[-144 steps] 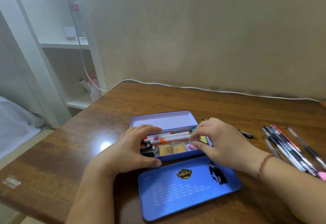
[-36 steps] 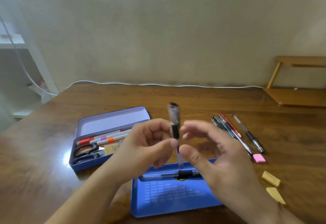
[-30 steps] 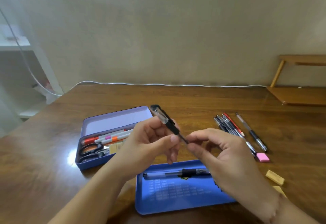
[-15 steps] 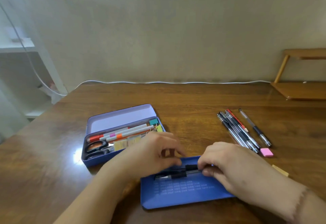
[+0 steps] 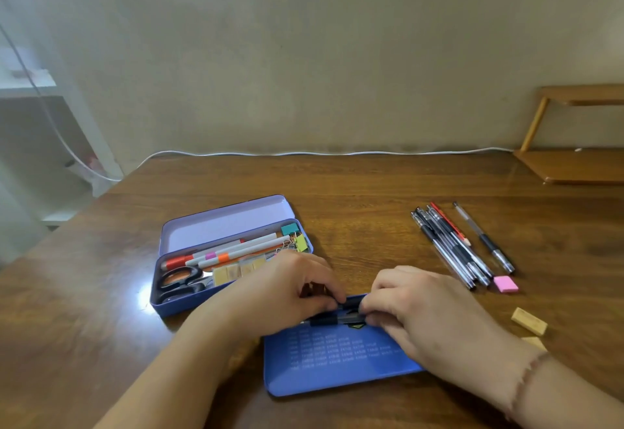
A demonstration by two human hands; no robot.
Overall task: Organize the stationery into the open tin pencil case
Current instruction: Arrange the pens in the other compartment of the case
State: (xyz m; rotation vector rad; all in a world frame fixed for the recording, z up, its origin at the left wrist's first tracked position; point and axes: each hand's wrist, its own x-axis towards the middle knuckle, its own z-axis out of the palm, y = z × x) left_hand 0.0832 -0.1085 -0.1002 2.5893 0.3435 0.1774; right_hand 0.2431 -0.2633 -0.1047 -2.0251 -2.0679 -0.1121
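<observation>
Black pen (image 5: 332,319) on blue tray (image 5: 337,367), pinched between left hand (image 5: 287,290), right hand (image 5: 425,310)

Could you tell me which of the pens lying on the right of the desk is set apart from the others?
The rightmost pen, with a black grip, lies alone; the other pens lie bunched together to its left.

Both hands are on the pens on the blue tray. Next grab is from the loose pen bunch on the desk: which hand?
Right, probably. The loose bunch of black and red pens lies on the wooden desk beyond the right hand. The left hand sits nearer the open purple tin pencil case and would have to cross over.
</observation>
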